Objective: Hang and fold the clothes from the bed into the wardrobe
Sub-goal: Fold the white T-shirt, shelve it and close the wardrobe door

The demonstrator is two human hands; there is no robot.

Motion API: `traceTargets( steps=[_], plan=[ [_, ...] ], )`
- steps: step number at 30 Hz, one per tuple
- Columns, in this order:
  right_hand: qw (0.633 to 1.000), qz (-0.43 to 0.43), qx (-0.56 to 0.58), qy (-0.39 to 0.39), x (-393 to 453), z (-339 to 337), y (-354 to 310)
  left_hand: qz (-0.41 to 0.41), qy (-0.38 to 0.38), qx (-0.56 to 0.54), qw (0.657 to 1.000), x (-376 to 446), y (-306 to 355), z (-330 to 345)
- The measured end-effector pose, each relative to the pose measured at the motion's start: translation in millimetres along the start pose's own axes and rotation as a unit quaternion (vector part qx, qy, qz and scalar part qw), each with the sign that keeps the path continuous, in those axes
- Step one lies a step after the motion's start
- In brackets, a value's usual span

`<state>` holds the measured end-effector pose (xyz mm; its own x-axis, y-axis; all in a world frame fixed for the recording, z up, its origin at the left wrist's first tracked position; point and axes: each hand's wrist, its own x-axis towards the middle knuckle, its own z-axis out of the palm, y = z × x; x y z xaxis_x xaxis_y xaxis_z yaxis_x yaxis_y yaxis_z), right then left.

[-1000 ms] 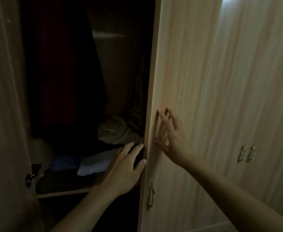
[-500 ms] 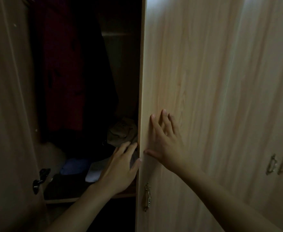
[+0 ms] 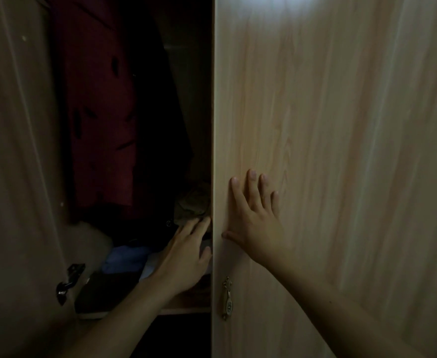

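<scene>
Dim view into a light wood-grain wardrobe (image 3: 341, 125), its right-hand door panel nearly edge-on to the dark opening. Right hand (image 3: 256, 223) flat against the front of that panel, 4 fingers spread and straight, thumb pressed near the door's left edge. Just below it, a small ornate brass pull handle (image 3: 228, 298) on the same panel. Left hand (image 3: 186, 254) inside the opening, fingers extended and relaxed, reaching toward a crumpled olive-green garment (image 3: 193, 202); cannot tell whether fingertips touch it. Hanging above left, a dark red buttoned coat (image 3: 101, 112). On the inner shelf, a folded pale blue cloth (image 3: 124, 259) beside a flat dark folded item (image 3: 106, 290). At lower left, a black metal hinge (image 3: 69, 281) on the open left door (image 3: 13, 177).
</scene>
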<state>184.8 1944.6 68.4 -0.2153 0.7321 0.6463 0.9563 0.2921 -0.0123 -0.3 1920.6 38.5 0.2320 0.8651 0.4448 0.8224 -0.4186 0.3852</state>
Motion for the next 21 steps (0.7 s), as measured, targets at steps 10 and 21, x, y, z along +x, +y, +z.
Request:
traceTargets(
  steps=[10, 21],
  plan=[
    [0.999, -0.007, -0.023, -0.021, 20.6, 26.6, 7.8, -0.005, -0.020, 0.009, 1.000, 20.2, -13.5, 6.8],
    [0.998, 0.003, -0.054, 0.027, 43.0, 53.6, 17.8, 0.004, -0.027, 0.035, 0.999, 32.1, -29.9, 13.8]
  ],
)
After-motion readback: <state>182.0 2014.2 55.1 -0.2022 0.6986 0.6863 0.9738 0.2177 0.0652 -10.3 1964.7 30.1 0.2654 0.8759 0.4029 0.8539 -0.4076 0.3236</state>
